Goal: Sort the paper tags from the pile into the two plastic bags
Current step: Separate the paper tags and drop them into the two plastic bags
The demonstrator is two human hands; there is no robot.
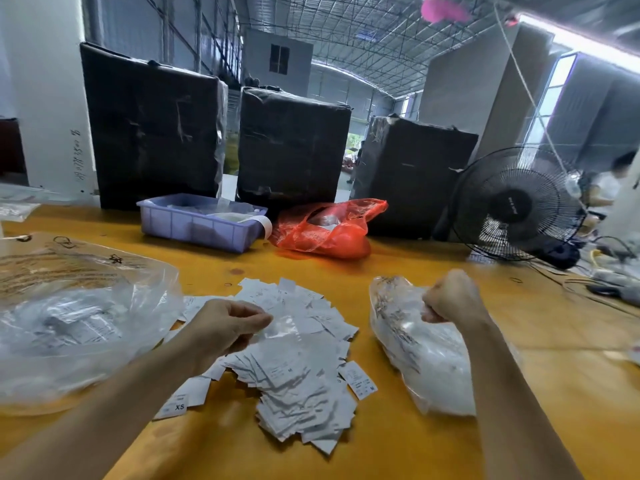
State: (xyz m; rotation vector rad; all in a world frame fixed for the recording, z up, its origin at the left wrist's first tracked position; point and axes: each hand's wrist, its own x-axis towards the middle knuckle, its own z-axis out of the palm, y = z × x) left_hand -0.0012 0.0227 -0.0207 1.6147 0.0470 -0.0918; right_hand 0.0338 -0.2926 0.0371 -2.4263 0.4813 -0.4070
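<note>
A loose pile of white paper tags (298, 368) lies on the yellow table (398, 445) in front of me. My left hand (228, 323) hovers over the pile's far left part. Its curled thumb and fingers pinch a blurred paper tag (287, 325). A large clear plastic bag (69, 323) holding tags lies to the left of the pile. A smaller clear plastic bag (415, 348) with tags lies to the right. My right hand (453, 299) is curled into a fist at that bag's upper edge, gripping the plastic.
Behind the pile stand a blue plastic tray (197, 223) and a red plastic bag (325, 230). Three tall black-wrapped bales (291, 143) line the table's far edge. A black fan (516, 202) and cables sit at the right. A person stands at far right.
</note>
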